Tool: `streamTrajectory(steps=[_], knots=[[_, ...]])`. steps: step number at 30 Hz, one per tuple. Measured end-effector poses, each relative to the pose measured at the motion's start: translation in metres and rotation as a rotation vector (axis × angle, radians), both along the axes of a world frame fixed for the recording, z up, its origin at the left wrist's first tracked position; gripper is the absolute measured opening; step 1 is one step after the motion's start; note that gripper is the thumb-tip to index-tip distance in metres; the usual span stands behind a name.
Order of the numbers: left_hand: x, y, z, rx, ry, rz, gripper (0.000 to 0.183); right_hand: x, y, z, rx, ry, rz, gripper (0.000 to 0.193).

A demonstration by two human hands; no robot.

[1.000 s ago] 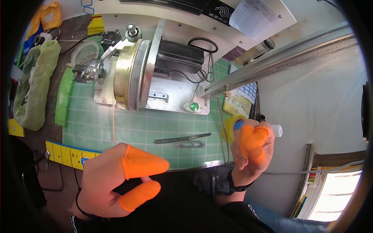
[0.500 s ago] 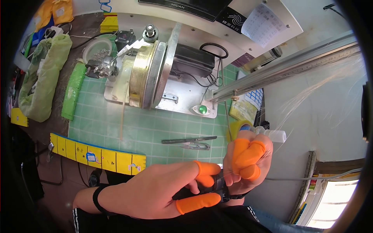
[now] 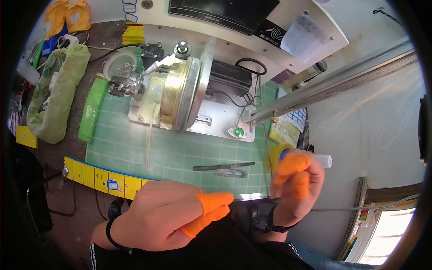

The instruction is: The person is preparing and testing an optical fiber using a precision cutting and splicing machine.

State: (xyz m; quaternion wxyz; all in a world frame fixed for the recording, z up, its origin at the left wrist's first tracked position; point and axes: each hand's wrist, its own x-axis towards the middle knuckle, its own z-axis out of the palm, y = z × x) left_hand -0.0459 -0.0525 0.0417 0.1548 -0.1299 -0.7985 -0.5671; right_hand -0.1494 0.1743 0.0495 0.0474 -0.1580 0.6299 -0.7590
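Probably fine pinching: in front of the drum [image 3: 173, 96], the left hand [image 3: 166, 216] is closed; to its right, the right hand [image 3: 299, 182] curls near the tape roll [image 3: 273, 154]. Whether either holds anything, I cannot tell; next likely needs steadiness.

A workshop is indicated: a brass-coloured drum [image 3: 172, 96], boxy black housing [image 3: 231, 75] and round green button [image 3: 239, 132] are mounted on a silver metal base [image 3: 219, 113], and a slender dark metal tool [image 3: 216, 167] is laid on a green gridded mat [image 3: 119, 135].
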Motion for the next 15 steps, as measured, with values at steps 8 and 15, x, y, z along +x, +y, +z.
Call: streamTrajectory(steps=[8, 15], knots=[[0.001, -0.009, -0.004, -0.34, 0.054, 0.034, 0.027, 0.0, 0.044, 0.039, 0.286, 1.034, -0.515, 0.054], [0.036, -0.055, 0.018, -0.495, 0.218, -0.153, 0.026, 0.01, -0.045, 0.066, 0.981, 0.954, 0.661, 0.024]])
